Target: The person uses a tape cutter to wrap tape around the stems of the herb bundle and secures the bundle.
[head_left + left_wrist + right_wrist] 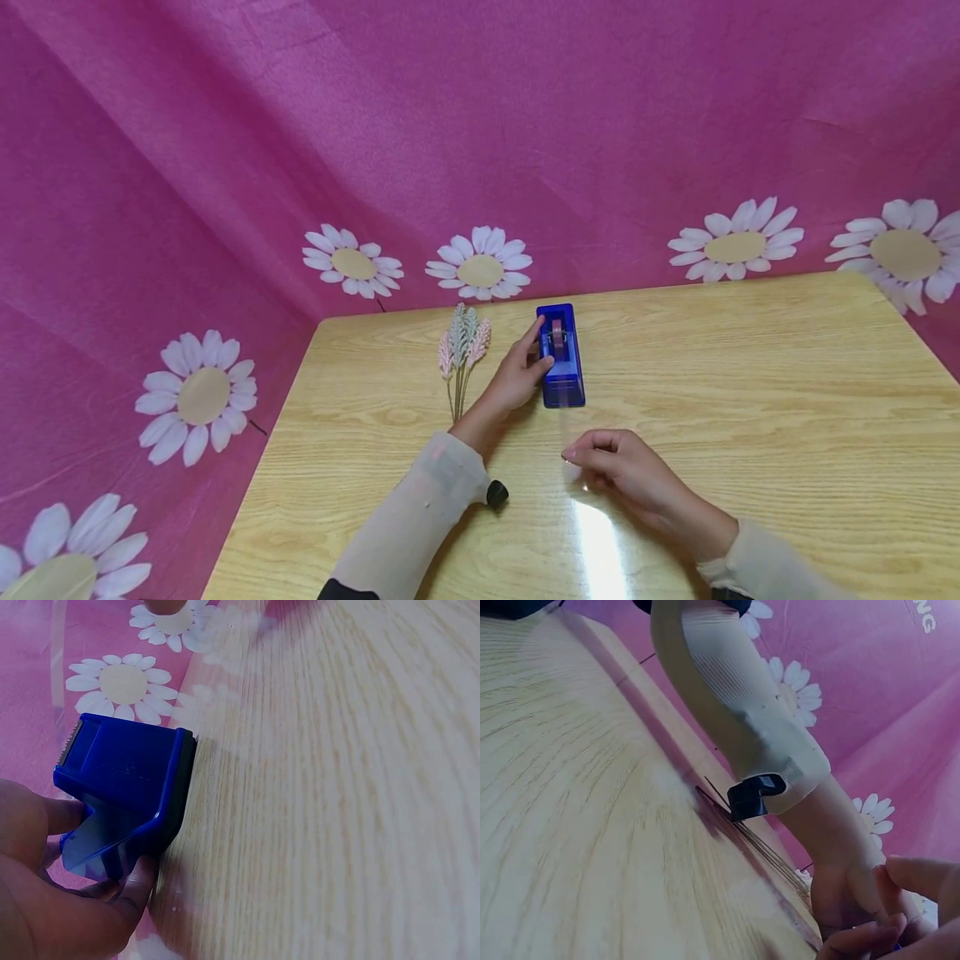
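Observation:
A blue tape dispenser (564, 392) stands on the table, its toothed cutting edge showing in the left wrist view. My left hand (517, 375) grips it from the left side, thumb and fingers along the dispenser body (127, 765). From its front end a strip of clear tape (566, 425) runs out toward me. My right hand (630, 471) pinches the end of that strip between thumb and forefinger, a short way in front of the dispenser. In the right wrist view, the right fingers (922, 877) partly cover my left hand (844, 889).
Several pink and grey-green artificial flower sprigs (461, 342) lie left of the dispenser, their stems passing behind my left forearm. Pink daisy-print cloth (585, 142) hangs behind and left of the wooden table (750, 367). Light glares off the tabletop near the right hand.

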### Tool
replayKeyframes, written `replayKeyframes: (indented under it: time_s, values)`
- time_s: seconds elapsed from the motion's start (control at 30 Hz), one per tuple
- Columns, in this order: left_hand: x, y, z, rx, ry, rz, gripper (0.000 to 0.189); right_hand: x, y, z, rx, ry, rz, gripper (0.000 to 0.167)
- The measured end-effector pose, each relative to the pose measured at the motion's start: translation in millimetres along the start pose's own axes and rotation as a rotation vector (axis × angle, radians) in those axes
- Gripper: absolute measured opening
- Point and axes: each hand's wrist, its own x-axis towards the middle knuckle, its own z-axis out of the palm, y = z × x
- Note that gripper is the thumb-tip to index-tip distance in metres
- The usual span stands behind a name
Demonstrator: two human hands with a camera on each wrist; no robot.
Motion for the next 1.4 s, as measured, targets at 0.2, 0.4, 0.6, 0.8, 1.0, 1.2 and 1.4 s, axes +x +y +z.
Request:
replayKeyframes:
  time_s: [0.2, 0.4, 0.6, 0.8, 1.0, 1.2, 1.4]
  values:
    - [0.1, -0.3, 0.5, 0.007, 0.005, -0.012, 0.068, -0.4, 5.4, 1.7, -0.011, 0.008, -0.006, 0.014]
    - [0.5, -1.3, 0.7, 0.015, 0.017, -0.020, 0.068, 0.8, 14.6, 2.0, 0.025, 0.030, 0.053, 0.013]
    - [0.4, -1.5, 1.3, 0.004, 0.014, -0.009, 0.069, 1.6, 19.4, 0.1, 0.058, 0.014, 0.068, 0.012]
    - [1.0, -2.3, 0.9, 0.007, 0.019, -0.018, 0.069, 1.5, 18.9, -1.0, 0.043, -0.025, 0.076, 0.012]
    - [0.2, -1.6, 1.2, 0.001, 0.014, -0.008, 0.069, 1.7, 20.0, -2.5, 0.043, -0.075, 0.083, 0.014]
    - [0.9, -2.3, 1.1, 0.003, 0.015, -0.013, 0.068, 0.9, 21.8, -3.1, 0.050, -0.117, 0.084, 0.015]
    - [1.0, -1.1, 0.5, 0.010, 0.009, -0.015, 0.068, -0.1, 21.6, -2.5, 0.036, -0.131, 0.100, 0.015]
